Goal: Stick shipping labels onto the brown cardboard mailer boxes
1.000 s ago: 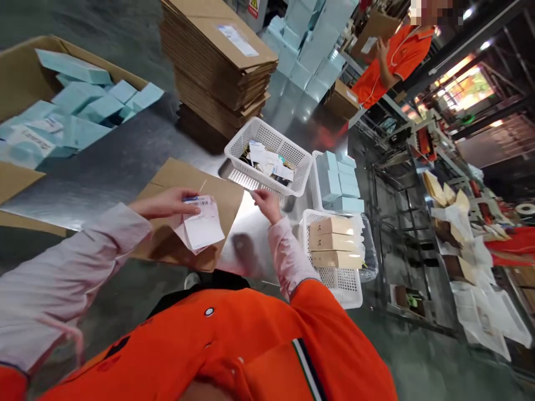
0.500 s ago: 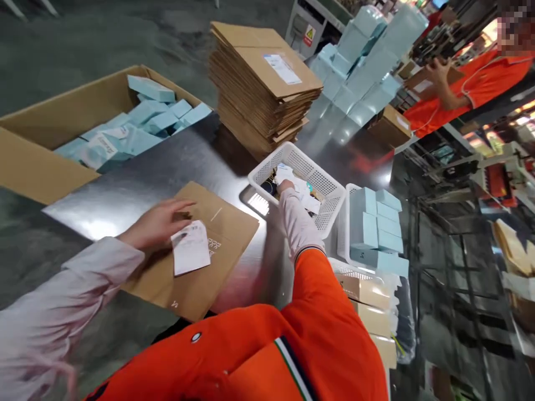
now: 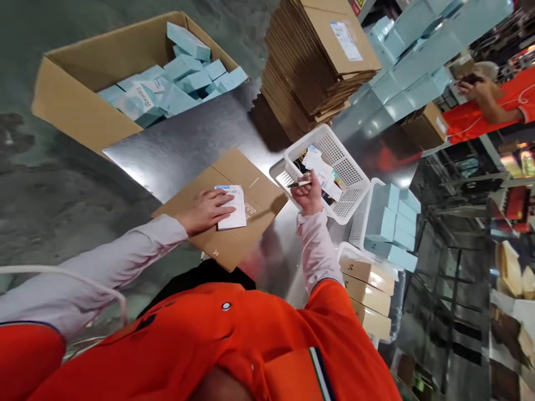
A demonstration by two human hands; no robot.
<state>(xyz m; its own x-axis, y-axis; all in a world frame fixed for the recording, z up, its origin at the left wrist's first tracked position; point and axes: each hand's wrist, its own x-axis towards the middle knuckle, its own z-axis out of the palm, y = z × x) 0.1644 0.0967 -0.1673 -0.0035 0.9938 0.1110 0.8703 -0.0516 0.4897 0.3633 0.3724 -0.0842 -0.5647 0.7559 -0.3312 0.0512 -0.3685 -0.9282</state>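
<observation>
My left hand [image 3: 208, 211] lies with fingers stretched out on a white printed label slip [image 3: 235, 208], pressing it against a flat brown cardboard carton [image 3: 225, 245]. The carton rests on the metal table [image 3: 188, 142]. My right hand [image 3: 308, 193] is closed around a pen [image 3: 298, 184], whose tip points left toward the slip. It is held over the near edge of a white plastic basket [image 3: 351, 189]. Inside that basket lie white papers [image 3: 320, 167] and some small dark items I cannot make out.
A tall stack of folded cartons [image 3: 309, 67] stands behind the basket. At the left is an open box [image 3: 83, 117] of light blue boxes. More blue boxes [image 3: 384, 211] and tan boxes [image 3: 368, 289] fill baskets at right. A co-worker in orange [image 3: 489, 106] handles something dark.
My right hand has come up out of the basket with a pen. My left hand has come down onto the slip. The whole view has shifted.
</observation>
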